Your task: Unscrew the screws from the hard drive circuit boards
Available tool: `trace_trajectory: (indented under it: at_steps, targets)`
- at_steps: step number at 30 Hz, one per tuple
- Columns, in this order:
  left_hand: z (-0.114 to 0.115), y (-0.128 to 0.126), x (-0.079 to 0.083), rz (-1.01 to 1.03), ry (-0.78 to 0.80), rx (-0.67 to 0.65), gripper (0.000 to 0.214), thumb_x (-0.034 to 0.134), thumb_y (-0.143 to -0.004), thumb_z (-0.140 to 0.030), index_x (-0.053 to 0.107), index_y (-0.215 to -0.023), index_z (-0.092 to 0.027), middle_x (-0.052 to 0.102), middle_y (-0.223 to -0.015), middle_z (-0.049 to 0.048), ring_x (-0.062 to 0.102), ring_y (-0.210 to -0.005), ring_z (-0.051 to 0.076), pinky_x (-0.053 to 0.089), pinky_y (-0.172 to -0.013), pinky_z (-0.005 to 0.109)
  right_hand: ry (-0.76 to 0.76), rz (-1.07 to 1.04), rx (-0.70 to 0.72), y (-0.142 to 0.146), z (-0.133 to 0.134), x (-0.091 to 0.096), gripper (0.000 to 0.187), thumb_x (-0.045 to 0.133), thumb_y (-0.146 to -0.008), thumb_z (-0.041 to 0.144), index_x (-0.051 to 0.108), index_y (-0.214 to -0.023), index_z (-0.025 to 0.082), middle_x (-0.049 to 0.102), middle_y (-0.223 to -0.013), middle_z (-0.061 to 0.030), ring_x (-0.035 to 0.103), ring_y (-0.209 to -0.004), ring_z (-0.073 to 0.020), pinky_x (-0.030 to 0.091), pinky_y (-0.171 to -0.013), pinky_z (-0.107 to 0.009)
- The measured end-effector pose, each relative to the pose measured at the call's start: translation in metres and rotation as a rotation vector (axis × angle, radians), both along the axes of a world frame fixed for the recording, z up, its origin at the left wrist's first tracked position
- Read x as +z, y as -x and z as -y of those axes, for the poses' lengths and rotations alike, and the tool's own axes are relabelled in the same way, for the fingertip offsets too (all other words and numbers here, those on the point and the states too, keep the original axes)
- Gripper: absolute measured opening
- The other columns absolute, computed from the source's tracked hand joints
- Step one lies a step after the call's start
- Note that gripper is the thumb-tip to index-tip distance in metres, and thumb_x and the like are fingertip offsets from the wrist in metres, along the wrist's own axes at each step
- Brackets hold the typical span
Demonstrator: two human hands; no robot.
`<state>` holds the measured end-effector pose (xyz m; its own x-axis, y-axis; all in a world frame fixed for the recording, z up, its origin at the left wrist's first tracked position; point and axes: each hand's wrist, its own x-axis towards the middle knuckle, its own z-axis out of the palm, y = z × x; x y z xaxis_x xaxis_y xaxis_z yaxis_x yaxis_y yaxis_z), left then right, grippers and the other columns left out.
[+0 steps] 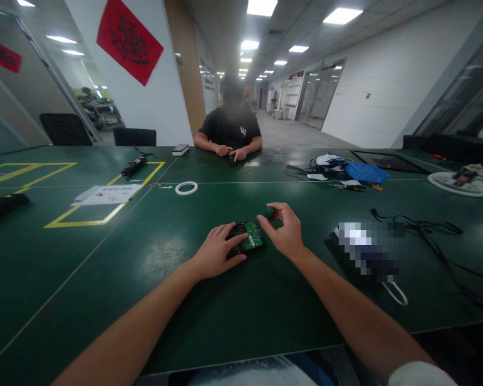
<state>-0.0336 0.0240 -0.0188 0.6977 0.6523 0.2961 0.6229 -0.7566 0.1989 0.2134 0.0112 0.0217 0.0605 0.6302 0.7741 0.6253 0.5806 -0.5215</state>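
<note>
A black device with an exposed green circuit board [253,236] lies flat on the green table. My left hand [215,252] steadies it from the left, thumb at the near edge and fingers spread over its top. The index finger rests on the board. Just beyond the device's right edge, my right hand [285,230] pinches a small dark piece [269,213] between thumb and fingers. That piece is held above the table, apart from the board; its exact kind is too small to make out.
Across the green table [209,321] sits a person in a black shirt [231,131], handling a small dark object. A white ring [186,188] and paper sheet [108,194] lie left. To the right are a blurred-out item [366,252], black cables [430,236] and a blue tray [367,172].
</note>
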Motion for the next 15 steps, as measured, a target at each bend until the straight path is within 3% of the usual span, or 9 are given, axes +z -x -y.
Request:
trace_trajectory:
  at_steps: [6,10,12,15]
  targets:
    - [0.001,0.0,0.002,-0.019,0.004,0.008,0.062,0.063,-0.093,-0.057,0.051,-0.148,-0.034,0.035,-0.159,0.0132,0.038,-0.141,0.04,0.036,-0.112,0.06,0.042,-0.111,-0.016,-0.001,-0.002,0.002,0.029,0.07,-0.09,0.042,0.063,-0.111,0.023,0.067,-0.101,-0.0058,0.067,-0.083,-0.0189,0.06,-0.075,-0.035]
    - [0.001,0.0,0.002,-0.021,0.01,0.003,0.062,0.062,-0.093,-0.058,0.05,-0.149,-0.035,0.033,-0.16,0.0132,0.037,-0.141,0.041,0.036,-0.112,0.061,0.026,-0.106,-0.101,-0.01,-0.002,0.022,0.029,0.062,-0.095,0.045,0.062,-0.114,0.022,0.065,-0.106,-0.0082,0.065,-0.089,-0.0199,0.058,-0.076,-0.034]
    - [0.0,0.001,0.001,-0.017,0.016,0.0,0.061,0.061,-0.094,-0.057,0.05,-0.15,-0.035,0.033,-0.161,0.0127,0.037,-0.141,0.041,0.036,-0.112,0.061,0.099,0.028,-0.194,-0.023,0.006,0.036,0.031,0.057,-0.098,0.046,0.062,-0.116,0.021,0.064,-0.109,-0.0107,0.064,-0.092,-0.0223,0.057,-0.08,-0.037]
    - [0.0,0.001,0.0,-0.01,0.027,-0.001,0.061,0.06,-0.094,-0.058,0.049,-0.15,-0.036,0.033,-0.161,0.0113,0.037,-0.142,0.041,0.036,-0.112,0.061,0.339,0.266,-0.488,-0.053,0.028,0.05,0.039,0.049,-0.099,0.046,0.061,-0.117,0.014,0.06,-0.115,-0.0189,0.063,-0.097,-0.0294,0.054,-0.084,-0.046]
